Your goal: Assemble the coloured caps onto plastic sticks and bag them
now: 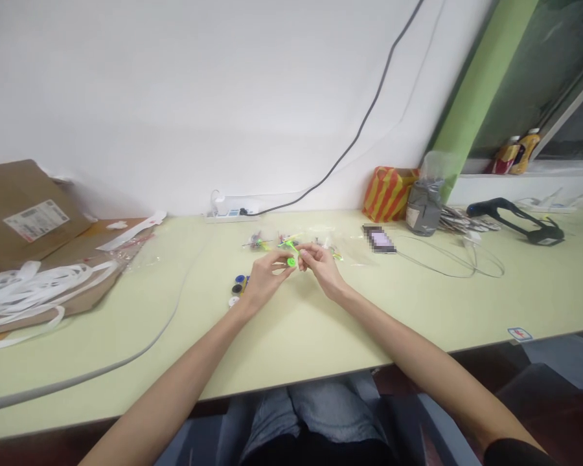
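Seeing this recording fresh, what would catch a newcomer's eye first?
Probably the bright green piece in the left grip, beside the right grip, mid-picture. Next come the striped bag near the wall, right of centre, and the dark cable slanting down to the power strip.

The small round piece (292, 262) is bright green. One disc (240, 279) is blue, a second disc (236, 288) black, a third disc (233, 301) white. The bench (291, 349) is pale yellow-green, the wall (126, 97) white, the pillar (486, 90) mid-green. The bag (383, 193) bears red and yellow stripes; the carton (14, 184) is brown, the strapping (19, 291) white, the hanging cable (358, 134) dark grey.
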Tool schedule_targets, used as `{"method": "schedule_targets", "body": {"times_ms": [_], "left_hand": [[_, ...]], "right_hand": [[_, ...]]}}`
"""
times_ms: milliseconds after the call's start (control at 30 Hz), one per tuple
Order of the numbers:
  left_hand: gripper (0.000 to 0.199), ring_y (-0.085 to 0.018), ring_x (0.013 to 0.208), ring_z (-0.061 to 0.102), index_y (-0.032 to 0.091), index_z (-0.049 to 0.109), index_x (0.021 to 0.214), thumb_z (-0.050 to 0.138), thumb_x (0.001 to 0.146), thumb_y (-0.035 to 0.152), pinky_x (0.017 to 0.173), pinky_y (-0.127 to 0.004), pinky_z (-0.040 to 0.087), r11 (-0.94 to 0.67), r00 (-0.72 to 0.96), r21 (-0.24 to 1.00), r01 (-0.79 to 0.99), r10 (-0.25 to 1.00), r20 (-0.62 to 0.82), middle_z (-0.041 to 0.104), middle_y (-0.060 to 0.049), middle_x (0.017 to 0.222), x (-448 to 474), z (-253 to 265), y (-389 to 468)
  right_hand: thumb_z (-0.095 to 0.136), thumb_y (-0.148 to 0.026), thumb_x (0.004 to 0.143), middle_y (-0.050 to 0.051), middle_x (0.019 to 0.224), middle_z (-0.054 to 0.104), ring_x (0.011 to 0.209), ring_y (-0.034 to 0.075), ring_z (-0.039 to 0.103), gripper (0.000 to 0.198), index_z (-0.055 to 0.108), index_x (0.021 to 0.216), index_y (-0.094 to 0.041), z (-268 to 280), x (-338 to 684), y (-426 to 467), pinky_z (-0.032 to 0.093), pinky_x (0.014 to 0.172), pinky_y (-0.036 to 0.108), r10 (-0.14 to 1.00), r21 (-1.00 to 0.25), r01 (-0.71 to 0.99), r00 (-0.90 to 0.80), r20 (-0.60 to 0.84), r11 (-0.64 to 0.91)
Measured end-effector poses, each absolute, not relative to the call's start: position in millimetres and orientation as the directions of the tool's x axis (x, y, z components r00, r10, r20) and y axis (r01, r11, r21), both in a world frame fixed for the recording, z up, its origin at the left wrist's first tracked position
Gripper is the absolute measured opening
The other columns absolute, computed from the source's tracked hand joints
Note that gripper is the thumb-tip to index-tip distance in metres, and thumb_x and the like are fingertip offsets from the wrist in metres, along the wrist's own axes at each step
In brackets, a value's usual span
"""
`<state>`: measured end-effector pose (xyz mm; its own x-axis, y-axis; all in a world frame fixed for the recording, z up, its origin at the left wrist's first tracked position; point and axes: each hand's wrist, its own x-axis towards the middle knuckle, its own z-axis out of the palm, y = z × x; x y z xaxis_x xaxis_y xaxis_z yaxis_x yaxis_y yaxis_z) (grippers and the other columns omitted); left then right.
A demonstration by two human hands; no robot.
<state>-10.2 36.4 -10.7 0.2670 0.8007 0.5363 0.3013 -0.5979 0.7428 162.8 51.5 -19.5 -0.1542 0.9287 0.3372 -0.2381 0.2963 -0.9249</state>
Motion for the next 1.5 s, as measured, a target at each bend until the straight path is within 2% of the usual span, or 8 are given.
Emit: {"method": "schedule_targets", "body": {"times_ms": [167, 400, 600, 667, 833, 1000, 1267, 1500], "left_hand": [[0.024, -0.019, 0.090, 0.071, 0.020, 0.069, 0.100, 0.070, 0.083, 0.037, 0.088, -0.038, 0.062, -0.553, 0.233, 0.781, 0.292, 0.833, 0.503, 0.072, -0.005, 0.102, -9.5, -11.8, 36.3], [0.023, -0.019, 0.091, 0.069, 0.019, 0.070, 0.094, 0.070, 0.083, 0.040, 0.087, -0.037, 0.062, -0.540, 0.263, 0.805, 0.245, 0.836, 0.481, 0.068, -0.006, 0.102, -5.7, -8.4, 28.8], [0.030, -0.016, 0.076, 0.067, 0.020, 0.066, 0.095, 0.072, 0.080, 0.045, 0.057, -0.027, 0.061, -0.456, 0.252, 0.864, 0.214, 0.880, 0.402, 0.067, -0.007, 0.105, -3.8, -2.9, 24.8], [0.036, -0.015, 0.069, 0.068, 0.019, 0.063, 0.096, 0.076, 0.076, 0.046, 0.053, -0.027, 0.059, -0.402, 0.258, 0.898, 0.177, 0.900, 0.352, 0.067, -0.007, 0.105, -3.5, -2.9, 25.4], [0.044, -0.018, 0.069, 0.072, 0.019, 0.056, 0.098, 0.081, 0.071, 0.042, 0.069, -0.036, 0.063, -0.323, 0.271, 0.942, 0.093, 0.919, 0.288, 0.071, -0.005, 0.096, -2.6, -6.3, 27.8], [0.040, -0.023, 0.077, 0.074, 0.018, 0.059, 0.097, 0.081, 0.072, 0.041, 0.075, -0.038, 0.063, -0.308, 0.270, 0.945, 0.108, 0.924, 0.270, 0.072, -0.003, 0.083, -3.3, -6.2, 26.1], [0.031, -0.021, 0.081, 0.073, 0.019, 0.065, 0.097, 0.073, 0.080, 0.044, 0.074, -0.034, 0.061, -0.388, 0.294, 0.894, 0.223, 0.901, 0.318, 0.072, -0.005, 0.097, -4.9, -5.7, 21.9], [0.024, -0.021, 0.090, 0.071, 0.023, 0.069, 0.102, 0.068, 0.085, 0.040, 0.079, -0.036, 0.062, -0.529, 0.313, 0.760, 0.379, 0.846, 0.432, 0.073, -0.004, 0.104, -6.5, 2.3, 18.8]], "right_hand": [[0.084, -0.054, 0.066, 0.004, 0.072, 0.069, 0.059, 0.013, 0.057, 0.043, 0.063, 0.081, -0.019, -17.3, 170.6, 39.5, 0.043, 0.059, 0.028, 0.941, -0.933, -0.245, -0.146, 0.304, 0.263], [0.086, -0.053, 0.062, 0.001, 0.066, 0.063, 0.056, 0.012, 0.051, 0.042, 0.065, 0.073, -0.019, -11.5, 166.5, 36.3, 0.042, 0.054, 0.027, 0.942, -0.940, -0.206, -0.141, 0.303, 0.272], [0.084, -0.057, 0.063, 0.001, 0.067, 0.061, 0.057, 0.012, 0.047, 0.042, 0.069, 0.075, -0.019, -16.0, 167.7, 39.2, 0.041, 0.055, 0.028, 0.949, -0.944, -0.169, -0.096, 0.301, 0.283], [0.081, -0.059, 0.066, 0.000, 0.065, 0.059, 0.056, 0.012, 0.045, 0.043, 0.070, 0.076, -0.019, -18.0, 169.3, 40.9, 0.040, 0.055, 0.028, 0.951, -0.947, -0.172, -0.105, 0.290, 0.270], [0.073, -0.061, 0.077, 0.000, 0.069, 0.058, 0.060, 0.012, 0.050, 0.042, 0.070, 0.083, -0.019, -16.1, 168.5, 38.8, 0.043, 0.060, 0.027, 0.919, -0.934, -0.193, -0.203, 0.338, 0.301], [0.080, -0.053, 0.072, 0.001, 0.073, 0.064, 0.063, 0.013, 0.055, 0.041, 0.068, 0.091, -0.019, -11.1, 164.7, 35.0, 0.044, 0.060, 0.027, 0.909, -0.927, -0.190, -0.211, 0.359, 0.322], [0.080, -0.054, 0.070, 0.003, 0.072, 0.065, 0.062, 0.013, 0.055, 0.039, 0.068, 0.078, -0.018, -6.5, 172.0, 36.2, 0.041, 0.055, 0.026, 0.908, -0.956, -0.103, -0.299, 0.292, 0.274], [0.082, -0.059, 0.064, 0.001, 0.068, 0.062, 0.058, 0.012, 0.050, 0.045, 0.065, 0.073, -0.018, -10.8, 172.4, 37.6, 0.043, 0.054, 0.026, 0.910, -0.961, -0.107, -0.309, 0.278, 0.257]]}}
